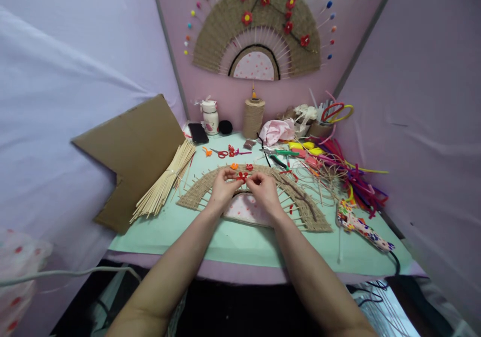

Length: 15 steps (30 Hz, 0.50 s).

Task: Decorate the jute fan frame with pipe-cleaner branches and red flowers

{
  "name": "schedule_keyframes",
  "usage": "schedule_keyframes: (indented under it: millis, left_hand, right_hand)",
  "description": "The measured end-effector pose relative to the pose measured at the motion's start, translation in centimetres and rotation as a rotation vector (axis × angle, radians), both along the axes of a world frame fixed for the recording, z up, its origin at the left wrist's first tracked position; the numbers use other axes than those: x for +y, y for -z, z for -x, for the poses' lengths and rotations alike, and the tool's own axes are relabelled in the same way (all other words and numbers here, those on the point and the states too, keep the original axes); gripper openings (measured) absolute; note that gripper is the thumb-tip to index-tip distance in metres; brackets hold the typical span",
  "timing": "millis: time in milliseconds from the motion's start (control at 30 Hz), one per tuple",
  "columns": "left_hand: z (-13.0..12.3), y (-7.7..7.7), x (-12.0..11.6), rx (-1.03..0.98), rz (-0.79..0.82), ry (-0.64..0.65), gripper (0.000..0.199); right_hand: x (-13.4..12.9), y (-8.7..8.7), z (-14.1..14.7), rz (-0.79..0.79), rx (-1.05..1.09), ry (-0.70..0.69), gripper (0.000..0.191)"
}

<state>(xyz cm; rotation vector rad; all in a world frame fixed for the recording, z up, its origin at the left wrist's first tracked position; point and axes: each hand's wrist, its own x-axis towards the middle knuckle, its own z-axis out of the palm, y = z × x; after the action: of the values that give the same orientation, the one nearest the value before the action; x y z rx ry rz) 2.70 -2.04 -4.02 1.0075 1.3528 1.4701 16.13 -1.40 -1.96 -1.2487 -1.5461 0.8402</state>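
Note:
A small red flower (242,176) is pinched by my left hand (224,187) above the middle of a woven fan (201,191) that lies on the table. Close to the flower's other side, my right hand (263,190) has its thumb and fingertips pressed together; what is between them is too small to make out. Just beyond my fingers, an orange flower (234,166) and another red flower (249,167) rest at the fan's upper edge. My wrists partly cover its pink dotted half-round centre (246,209).
A glue gun (364,226) lies at the right, below tangled twine and fuzzy stems (361,186). Bundled sticks (165,181) and cardboard (131,151) are at the left. Red scissors (221,153) and green-handled pliers (281,153) lie behind the fan. A finished fan (221,31) hangs on the wall.

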Motion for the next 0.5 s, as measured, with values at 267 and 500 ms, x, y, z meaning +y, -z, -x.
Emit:
schedule_keyframes:
  millis: [267,500]
  left_hand:
    - [-0.2,-1.1,-0.6,0.083,0.008,0.019,0.035]
    - [-0.1,0.0,-0.3,-0.028,0.017,-0.001,0.036]
  right_hand:
    - [-0.1,0.2,-0.2,0.040,-0.109,0.002,0.011]
    - [0.1,0.5,-0.2,0.055,-0.073,-0.028,0.013]
